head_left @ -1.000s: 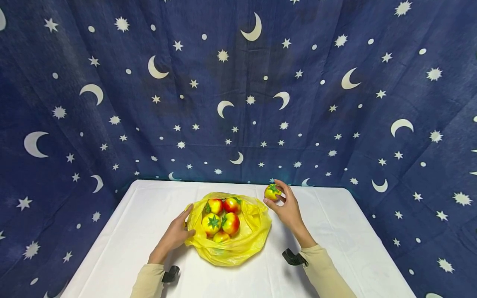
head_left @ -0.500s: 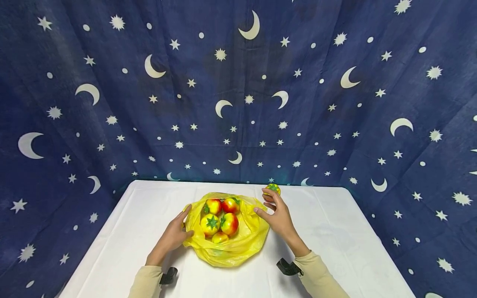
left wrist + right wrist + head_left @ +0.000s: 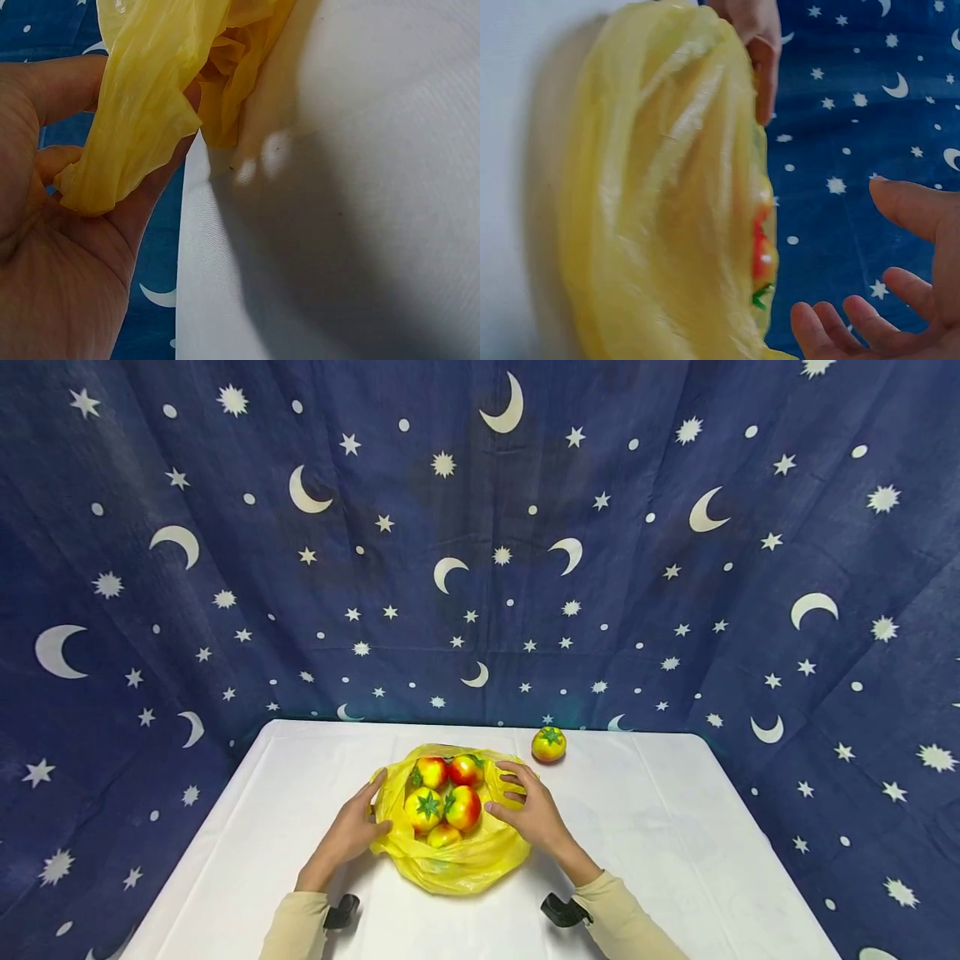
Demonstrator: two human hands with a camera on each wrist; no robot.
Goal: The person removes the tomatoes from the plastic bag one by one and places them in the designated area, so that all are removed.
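A yellow plastic bag (image 3: 450, 872) sits on the white table with its mouth spread wide. Inside lie several red-and-yellow tomatoes (image 3: 462, 808) with green star-shaped tops. My left hand (image 3: 352, 831) grips the bag's left rim; in the left wrist view a fold of the yellow plastic (image 3: 150, 105) runs between thumb and fingers. Over the bag's right side hovers my right hand (image 3: 536, 814), fingers spread and holding nothing. The right wrist view has its fingers (image 3: 885, 319) apart beside the bag. One more tomato (image 3: 549, 744) stands alone near the back edge, behind the right hand.
White cloth covers the table (image 3: 637, 835), whose back edge meets a dark blue curtain (image 3: 480, 527) printed with moons and stars. Black wrist cameras (image 3: 564, 911) are strapped at both beige sleeves (image 3: 630, 918).
My right hand has let go of the tomato at the back edge and moved left and toward me, over the bag. The left hand has stayed on the bag's rim.
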